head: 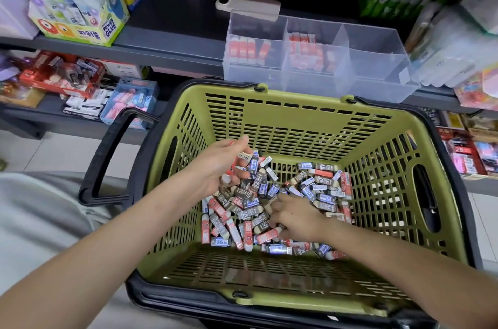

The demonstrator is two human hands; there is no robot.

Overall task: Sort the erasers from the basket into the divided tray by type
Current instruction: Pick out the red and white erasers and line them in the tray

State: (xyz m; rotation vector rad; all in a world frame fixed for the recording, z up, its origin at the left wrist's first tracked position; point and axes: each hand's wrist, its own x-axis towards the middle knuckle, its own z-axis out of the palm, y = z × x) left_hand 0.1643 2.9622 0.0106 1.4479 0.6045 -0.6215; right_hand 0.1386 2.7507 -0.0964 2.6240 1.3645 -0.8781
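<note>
**At the shop shelf: two compartments started, most of the basket still to go**

We are crouched at a dark grey shop shelf (172,40) crowded with stationery, a glue box (89,24) far off to the left of our left hand. The clear divided tray (377,64) stands on that shelf, beyond both hands and past the far rim of the green basket (296,118).

Our left hand (221,167) is raised over the pile with its fingers curled round the held erasers (229,176). At least one of these has a red sleeve; the rest are hidden in the palm. Our right hand (296,217) is lower and nearer to us, with its fingertips buried among the loose erasers (258,194). We cannot tell whether it has pinched one.

Judging progress, the tray compartment furthest left holds a short row of red-and-white erasers. The middle one holds a fuller batch of red ones. In the compartment on the right we can make out nothing. Under and around the right hand the basket floor is thick with red, blue and brown sleeves mixed together. We judge the sort to be early: only reds have gone across, and no blue or brown ones yet.
</note>
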